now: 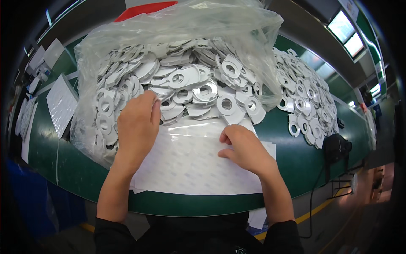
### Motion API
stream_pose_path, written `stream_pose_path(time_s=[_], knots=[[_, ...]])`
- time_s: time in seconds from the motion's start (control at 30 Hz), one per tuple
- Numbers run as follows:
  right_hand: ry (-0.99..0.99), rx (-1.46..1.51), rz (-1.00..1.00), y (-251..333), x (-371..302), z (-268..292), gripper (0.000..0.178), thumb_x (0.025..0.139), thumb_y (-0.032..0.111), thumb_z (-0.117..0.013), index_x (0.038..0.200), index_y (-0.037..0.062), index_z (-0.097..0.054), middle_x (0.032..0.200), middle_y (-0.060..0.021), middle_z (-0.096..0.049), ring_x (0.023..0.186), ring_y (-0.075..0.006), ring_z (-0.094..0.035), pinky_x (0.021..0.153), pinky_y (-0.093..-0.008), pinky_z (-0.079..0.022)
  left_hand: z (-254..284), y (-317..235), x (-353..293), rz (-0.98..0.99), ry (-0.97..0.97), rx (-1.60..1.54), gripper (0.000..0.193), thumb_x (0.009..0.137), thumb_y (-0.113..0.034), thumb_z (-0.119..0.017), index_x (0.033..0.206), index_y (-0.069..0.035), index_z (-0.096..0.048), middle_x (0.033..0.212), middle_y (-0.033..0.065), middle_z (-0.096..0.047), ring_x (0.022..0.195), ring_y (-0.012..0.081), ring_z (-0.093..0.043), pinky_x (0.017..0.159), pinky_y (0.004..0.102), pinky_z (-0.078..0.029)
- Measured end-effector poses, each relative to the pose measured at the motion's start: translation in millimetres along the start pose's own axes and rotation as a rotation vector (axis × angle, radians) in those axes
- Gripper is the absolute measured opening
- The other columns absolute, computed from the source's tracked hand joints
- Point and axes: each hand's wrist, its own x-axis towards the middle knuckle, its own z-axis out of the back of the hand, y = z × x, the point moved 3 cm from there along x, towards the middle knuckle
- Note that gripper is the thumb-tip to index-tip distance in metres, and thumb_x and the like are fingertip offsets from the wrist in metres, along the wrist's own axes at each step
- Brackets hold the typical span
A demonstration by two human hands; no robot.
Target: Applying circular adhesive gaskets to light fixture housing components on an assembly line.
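My left hand (138, 122) reaches to the near edge of a heap of flat white plates with round holes (182, 95). Its thumb and fingers close at the edge of one white plate (163, 92); the other fingertips are hidden behind the hand. My right hand (246, 149) hovers above the stacked white sheets (190, 169), thumb and forefinger apart and nothing between them. Just beyond its fingers lies a plate with a round hole (228, 111). The heap spills from a clear plastic bag (91, 55), whose mouth faces me.
A second heap of white plates (308, 97) lies on the green table (169, 204) at right, with a black object (337, 148) near its edge. White plastic-covered sheets (62, 103) stand at left. Something red (144, 10) shows behind the bag.
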Motion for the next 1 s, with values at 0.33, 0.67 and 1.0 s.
stream_pose_path(time_s=[0.33,0.67,1.0], knots=[[-0.212,-0.137,0.143,9.7,-15.6,-11.3,0.011,0.072,0.005,-0.067,0.079,0.0022,-0.059,0.084,-0.0087,-0.059,0.086,-0.0273,-0.057,0.069,-0.0382,-0.049,-59.9,-46.8,-37.9,0.826,0.681,-2.229,0.047,0.099,-0.049,-0.022,0.087,-0.011,-0.048,0.128,0.0233,-0.047,0.12,0.0358,-0.048,0.09,0.0512,-0.045],[-0.096,-0.305,0.449,31.1,-32.2,-0.5,0.007,0.075,0.008,-0.061,0.075,0.0061,-0.054,0.076,-0.0039,-0.056,0.078,-0.0222,-0.056,0.057,-0.035,-0.047,-83.4,-46.6,-43.6,0.877,0.566,-2.23,0.05,0.1,-0.047,-0.014,0.098,-0.012,-0.049,0.128,0.0198,-0.048,0.114,0.0304,-0.052,0.075,0.0346,-0.044],[-0.221,1.026,0.196,7.1,-15.3,15.5,0.017,0.083,-0.001,-0.064,0.095,0.0019,-0.052,0.087,-0.0035,-0.06,0.075,-0.0083,-0.057,0.064,-0.0214,-0.046,-79.2,-54.0,-48.7,0.831,0.721,-1.962,0.062,0.098,-0.054,-0.015,0.122,-0.006,-0.045,0.11,0.0188,-0.06,0.096,0.0277,-0.061,0.068,0.0301,-0.045]])
